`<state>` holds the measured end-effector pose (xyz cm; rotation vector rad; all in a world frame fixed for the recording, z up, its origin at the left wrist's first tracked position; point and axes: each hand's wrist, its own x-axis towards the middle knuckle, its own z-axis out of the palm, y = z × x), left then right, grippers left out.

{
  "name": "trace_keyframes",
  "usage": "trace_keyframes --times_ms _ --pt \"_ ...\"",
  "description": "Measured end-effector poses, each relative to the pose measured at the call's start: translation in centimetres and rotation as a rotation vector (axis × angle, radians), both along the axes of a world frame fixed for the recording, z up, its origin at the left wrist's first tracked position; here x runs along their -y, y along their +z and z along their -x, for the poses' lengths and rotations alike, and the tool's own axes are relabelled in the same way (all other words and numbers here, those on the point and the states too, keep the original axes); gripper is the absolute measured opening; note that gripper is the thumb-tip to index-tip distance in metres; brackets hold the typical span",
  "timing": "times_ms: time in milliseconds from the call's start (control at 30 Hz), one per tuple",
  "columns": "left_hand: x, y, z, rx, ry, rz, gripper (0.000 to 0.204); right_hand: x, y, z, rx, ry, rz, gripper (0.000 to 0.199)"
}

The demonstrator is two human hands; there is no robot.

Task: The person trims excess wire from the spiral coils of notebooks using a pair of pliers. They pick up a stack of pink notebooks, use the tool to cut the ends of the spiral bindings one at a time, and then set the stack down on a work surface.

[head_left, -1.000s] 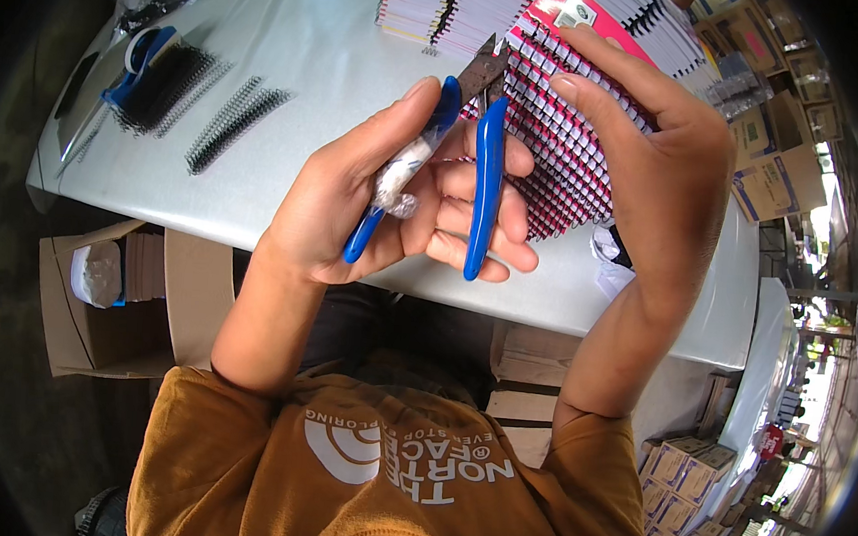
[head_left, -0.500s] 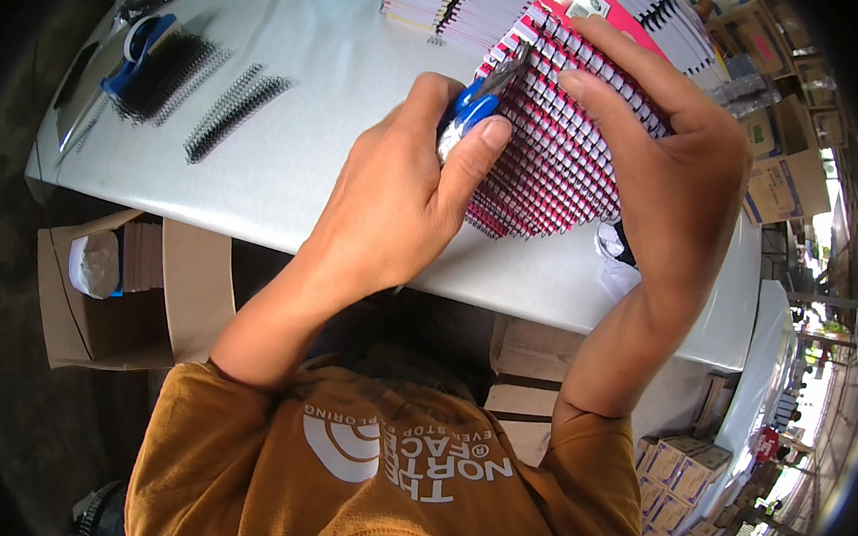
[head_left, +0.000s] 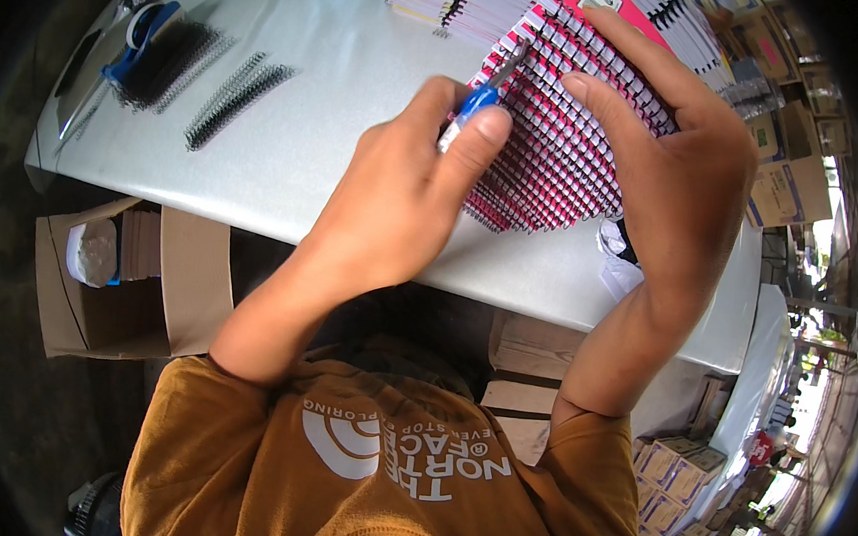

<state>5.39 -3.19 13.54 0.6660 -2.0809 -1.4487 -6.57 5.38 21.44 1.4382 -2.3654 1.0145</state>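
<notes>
L hand [head_left: 404, 198] grips blue pliers [head_left: 479, 99] at notebook stack [head_left: 554, 148] coils; R hand [head_left: 680, 175] clamps stack. Looks mid-job, loose coils [head_left: 233, 99] left of hands unused.

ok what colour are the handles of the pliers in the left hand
Blue, seen in the head view: the pliers are gripped by the left hand against the pink notebooks.

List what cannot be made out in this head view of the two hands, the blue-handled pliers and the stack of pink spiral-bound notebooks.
- Blue-handled pliers: handles hidden inside the left hand; jaw tips blurred.
- Stack of pink spiral-bound notebooks: top cover cut off by the frame edge, right side hidden under the right hand.
- Open cardboard box: its contents are too small to identify.
</notes>
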Motion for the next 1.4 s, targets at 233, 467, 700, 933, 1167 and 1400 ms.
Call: trace_keyframes --times_ms 233,467,700,933,1167,1400 --pt "1.6 -0.6 -0.9 -0.329 -0.587 -1.084 0.065 0.1 -0.2 0.4 -0.27 0.085 0.026 0.041" --pt "0.7 -1.3 -0.3 -0.085 -0.169 -0.197 0.049 0.1 -0.3 0.1 -0.121 0.073 0.027 0.042" --pt "1.8 -1.1 -0.9 -0.415 -0.674 -1.427 0.062 0.4 -0.8 0.1 -0.384 0.1 0.074 0.051" --pt "0.4 -1.9 -0.2 0.069 0.059 0.241 0.051 0.7 -0.8 -0.9 -0.406 0.093 0.15 0.052" --pt "2.0 -1.6 -1.7 -0.383 -0.625 -1.415 0.066 1.0 -1.3 -0.6 -0.574 0.013 0.071 0.059" --pt "0.5 -1.4 -1.0 0.115 -0.055 0.03 0.053 1.1 -1.4 -0.7 -0.613 0.029 0.043 0.065"
